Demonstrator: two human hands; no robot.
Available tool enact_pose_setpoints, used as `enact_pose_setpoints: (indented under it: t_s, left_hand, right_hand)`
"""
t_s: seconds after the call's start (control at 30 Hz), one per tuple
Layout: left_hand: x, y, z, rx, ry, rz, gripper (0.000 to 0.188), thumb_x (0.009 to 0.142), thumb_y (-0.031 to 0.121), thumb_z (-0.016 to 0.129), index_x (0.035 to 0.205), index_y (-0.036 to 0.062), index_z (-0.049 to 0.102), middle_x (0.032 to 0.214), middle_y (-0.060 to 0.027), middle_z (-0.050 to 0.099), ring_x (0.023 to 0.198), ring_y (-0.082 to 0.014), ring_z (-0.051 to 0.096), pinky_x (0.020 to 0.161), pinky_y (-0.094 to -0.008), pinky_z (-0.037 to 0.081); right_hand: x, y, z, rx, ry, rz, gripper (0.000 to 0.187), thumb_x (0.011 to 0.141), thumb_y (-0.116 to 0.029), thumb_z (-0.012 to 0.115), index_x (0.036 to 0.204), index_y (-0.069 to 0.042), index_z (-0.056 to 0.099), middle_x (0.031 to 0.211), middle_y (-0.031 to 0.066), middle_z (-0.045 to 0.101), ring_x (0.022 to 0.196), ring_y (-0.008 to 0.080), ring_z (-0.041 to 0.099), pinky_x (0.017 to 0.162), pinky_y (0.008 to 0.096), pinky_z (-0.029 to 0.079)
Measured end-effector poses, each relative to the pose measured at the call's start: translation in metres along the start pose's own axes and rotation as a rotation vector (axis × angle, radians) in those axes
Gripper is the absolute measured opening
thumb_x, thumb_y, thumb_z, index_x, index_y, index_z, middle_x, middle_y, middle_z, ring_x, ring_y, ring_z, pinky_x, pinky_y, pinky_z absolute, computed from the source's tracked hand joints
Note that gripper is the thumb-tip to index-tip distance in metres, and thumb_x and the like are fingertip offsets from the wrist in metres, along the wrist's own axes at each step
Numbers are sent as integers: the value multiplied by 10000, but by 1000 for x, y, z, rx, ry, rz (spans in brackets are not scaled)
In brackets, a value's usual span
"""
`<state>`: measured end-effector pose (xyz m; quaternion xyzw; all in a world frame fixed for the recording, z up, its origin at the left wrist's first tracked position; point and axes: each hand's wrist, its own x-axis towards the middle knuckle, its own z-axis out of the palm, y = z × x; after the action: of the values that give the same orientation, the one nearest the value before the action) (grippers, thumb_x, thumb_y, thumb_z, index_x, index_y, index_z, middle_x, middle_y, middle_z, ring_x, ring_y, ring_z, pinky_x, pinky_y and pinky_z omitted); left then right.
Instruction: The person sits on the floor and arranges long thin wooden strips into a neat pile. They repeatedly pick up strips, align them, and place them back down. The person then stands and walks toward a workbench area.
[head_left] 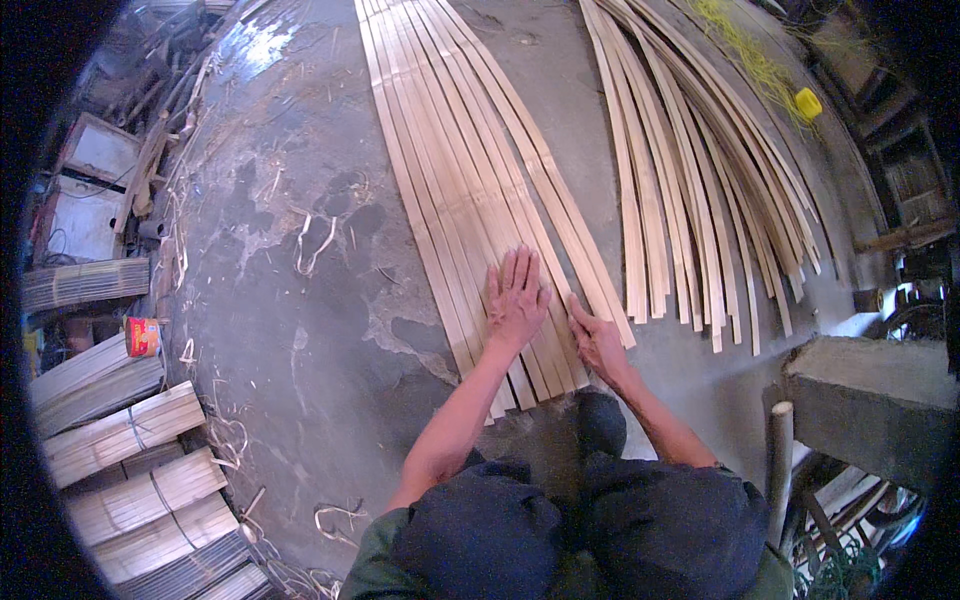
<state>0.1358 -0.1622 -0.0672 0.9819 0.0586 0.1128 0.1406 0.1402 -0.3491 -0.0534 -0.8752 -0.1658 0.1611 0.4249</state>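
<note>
Long pale bamboo strips [440, 180] lie side by side on the floor in front of me, running away toward the top. My left hand [517, 305] rests flat on them near their near end, its fingers stretched forward. Beside it on the right, my right hand [598, 345] is at the outer edge of this row, fingers bent around a strip there; its lower fingers are partly hidden. A narrow gap separates the row from a few more strips [575, 220] just to the right, which reach past my right hand.
Farther right, a loose fan of bamboo strips [690, 200] spreads over the concrete floor [300, 350]. Tied strip bundles [150, 500] and a red-and-yellow container [143, 337] line the left side. A concrete block [870, 375] and upright pole [781, 460] stand at right.
</note>
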Motion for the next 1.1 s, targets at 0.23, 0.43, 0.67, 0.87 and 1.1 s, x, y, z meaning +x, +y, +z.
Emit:
enact_pose_setpoints:
  t_s: [0.23, 0.43, 0.67, 0.87, 1.1]
  left_hand:
    - [-1, -4, 5, 16, -11, 3, 648, 946, 394, 528, 1508, 119, 360, 1581, -98, 306, 1471, -280, 256, 1182, -530, 158]
    - [1, 8, 5, 37, -1, 45, 626, 938, 465, 540, 1510, 284, 364, 1581, -145, 251, 1470, -339, 211, 1151, -618, 152]
    - [4, 7, 12, 70, -56, 37, 616, 931, 482, 544, 1498, 310, 376, 1584, -174, 220, 1474, -370, 173, 1118, -682, 142]
    - [6, 18, 7, 66, -140, 12, 685, 919, 472, 560, 1518, 218, 345, 1599, -151, 204, 1483, -345, 161, 1135, -676, 110]
    - [-1, 15, 23, 130, -96, 95, 738, 920, 413, 548, 1525, 78, 289, 1615, -78, 196, 1494, -275, 150, 1176, -616, 92]
  right_hand:
    - [4, -4, -5, -261, -66, -12, 429, 1002, -247, 523, 1427, -208, 476, 688, 261, 586, 564, 415, 591, 574, 496, 483]
    - [3, -4, -4, -362, -65, 0, 434, 1005, -307, 481, 1432, -232, 459, 731, 275, 630, 666, 479, 621, 616, 579, 482]
    - [13, -8, -29, -517, -111, 24, 379, 981, -310, 526, 1340, -188, 539, 730, 239, 633, 671, 442, 639, 600, 538, 503]
    - [24, 12, -56, -611, 153, -17, 388, 910, -224, 614, 1272, -96, 560, 1025, 203, 610, 887, 386, 647, 718, 481, 546]
    - [33, 30, -53, -341, 228, -11, 280, 920, -192, 594, 1159, -44, 603, 979, 207, 638, 915, 384, 628, 791, 481, 503]
